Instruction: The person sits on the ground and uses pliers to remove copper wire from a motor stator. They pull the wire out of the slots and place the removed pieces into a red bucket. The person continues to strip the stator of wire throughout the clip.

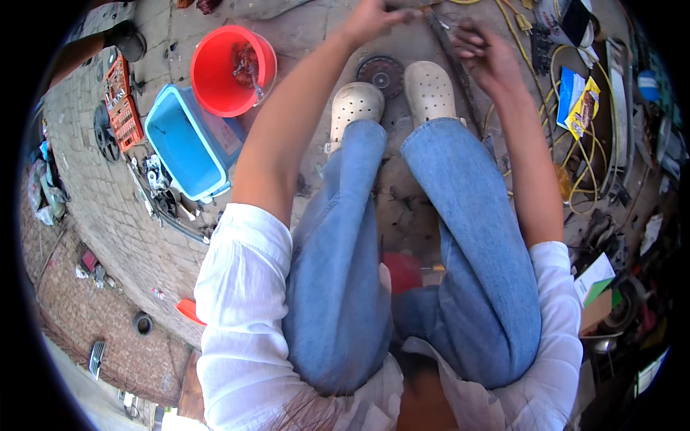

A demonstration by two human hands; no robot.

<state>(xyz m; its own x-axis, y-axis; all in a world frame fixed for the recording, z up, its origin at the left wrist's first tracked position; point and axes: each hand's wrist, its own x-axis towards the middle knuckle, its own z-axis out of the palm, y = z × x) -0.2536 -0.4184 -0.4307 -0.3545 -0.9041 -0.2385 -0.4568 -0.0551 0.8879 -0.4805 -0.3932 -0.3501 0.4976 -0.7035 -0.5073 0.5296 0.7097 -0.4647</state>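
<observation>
My left hand (381, 21) reaches to the top centre with fingers loosely bent and apart, slightly blurred; I see nothing held in it. My right hand (478, 50), to its right, has half-curled, open fingers above a long dark bar (442, 36) lying on the ground, near a yellow cable (508, 16). Whether either touches anything is unclear. Below and between them a round dark rusty disc (379, 66) lies just beyond my cream clogs (356, 100).
Left: red bucket (208, 72), blue tub (172, 136), orange tool case (126, 118), scattered metal parts (162, 176) and another person's leg (108, 43). Right: tangled cables (596, 158), blue-and-yellow packets (582, 108) and cluttered parts (604, 230). Paving (93, 194) stretches down the left.
</observation>
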